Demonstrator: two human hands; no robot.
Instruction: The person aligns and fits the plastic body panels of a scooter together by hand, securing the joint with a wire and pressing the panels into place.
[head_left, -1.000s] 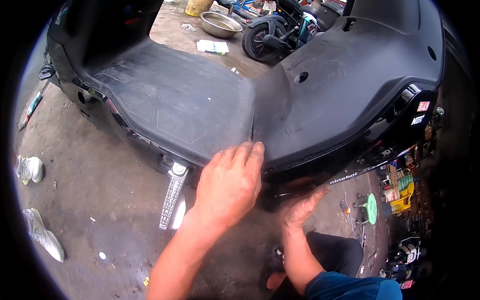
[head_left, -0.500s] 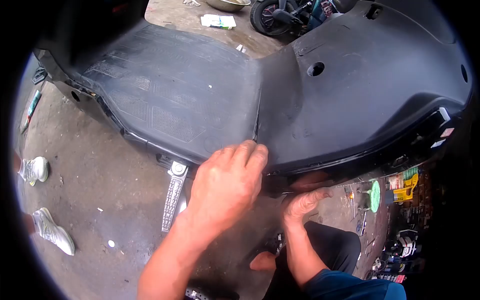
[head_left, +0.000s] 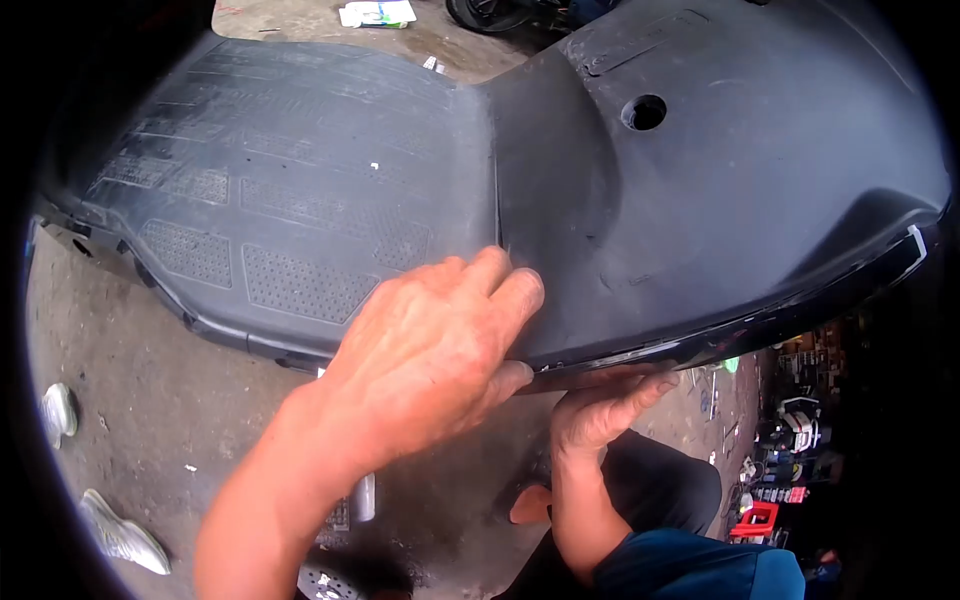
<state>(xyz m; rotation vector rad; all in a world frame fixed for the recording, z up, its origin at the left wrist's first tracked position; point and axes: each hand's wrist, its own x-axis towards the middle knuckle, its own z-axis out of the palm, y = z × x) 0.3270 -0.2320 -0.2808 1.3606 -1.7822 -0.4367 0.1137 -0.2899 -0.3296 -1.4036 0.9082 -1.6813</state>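
A black scooter body shows a textured footboard (head_left: 310,200) on the left and a smooth body panel (head_left: 730,190) on the right, with a narrow seam between them. My left hand (head_left: 430,340) is closed on the lower edge, its fingertips on top at the seam and its thumb at the side. My right hand (head_left: 605,415) is open, palm up, against the underside of the dark side trim (head_left: 690,345) to the right. Its thumb is stretched out; its other fingers are mostly hidden behind the trim.
Another person's shoes (head_left: 122,535) are at the lower left. A white and green packet (head_left: 377,13) lies on the floor beyond the footboard, near a wheel (head_left: 487,12). A red item (head_left: 755,520) and mixed parts are at the lower right. My knee is below my right hand.
The view has moved closer to the scooter. My left thumb now shows at the panel's edge, and that hand lies flatter. My right hand stays under the trim.
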